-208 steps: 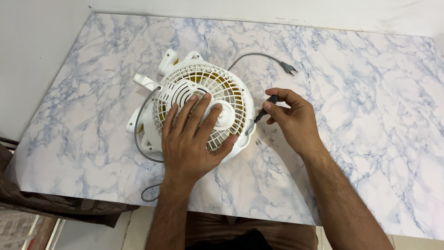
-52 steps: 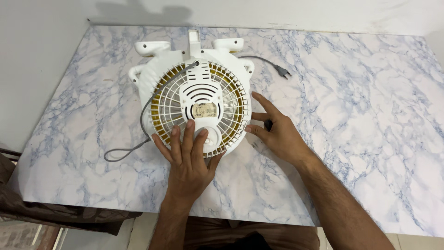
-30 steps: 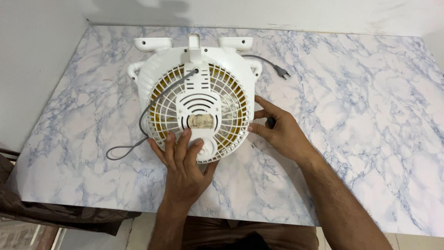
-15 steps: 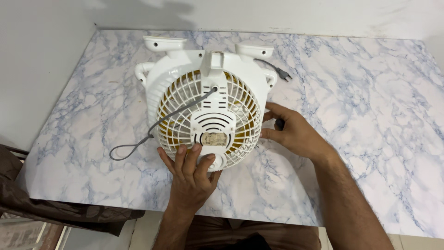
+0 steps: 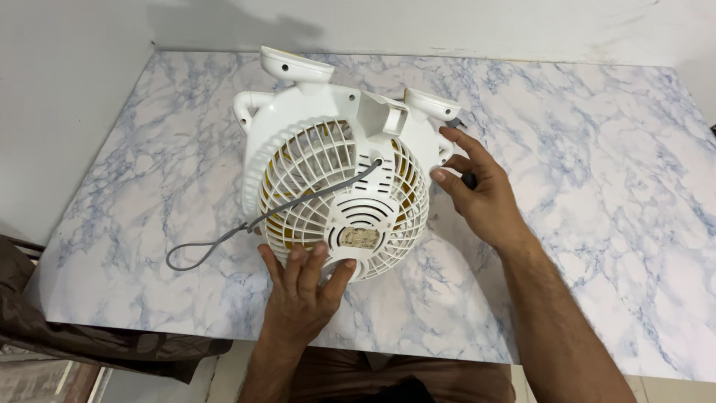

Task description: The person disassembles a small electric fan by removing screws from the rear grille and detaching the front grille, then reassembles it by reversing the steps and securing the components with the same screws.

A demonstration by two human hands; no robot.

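Fan: white plastic table fan (image 5: 335, 160) tipped up on the marble-patterned table (image 5: 597, 186), rear grille facing the camera.
Left hand (image 5: 302, 295): fingers spread, pressing the grille's lower rim.
Right hand (image 5: 481, 198): steadying the fan's right edge, curled around a small dark object (image 5: 469, 180), possibly a tool handle.
Cord: grey cord (image 5: 224, 240) trails left from the grille.
Nearby: dark brown cloth (image 5: 97, 336) hanging at the table's near-left edge.
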